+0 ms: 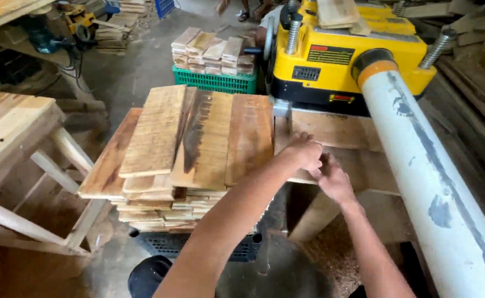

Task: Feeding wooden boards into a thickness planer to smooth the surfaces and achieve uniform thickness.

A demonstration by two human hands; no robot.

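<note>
Fingers of both hands [321, 165] press the board [339, 132] at the planer [342, 55].

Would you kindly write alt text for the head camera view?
Both hands, left hand and right hand, rest on a board at a yellow planer. A stack of rough boards sits to their left, and a white pipe to their right.

The left hand [303, 152] and right hand [333, 179] overlap on a board [336, 132] at the yellow planer [342, 55], so their fingertips and grip cannot be made out. The white pipe [424, 176] covers the planer's right side and runs out of frame at the lower right. The black crate [198, 248] under the near plank stack [193, 143] is mostly hidden, and a person [245, 8] at the top edge is cut off.
</note>
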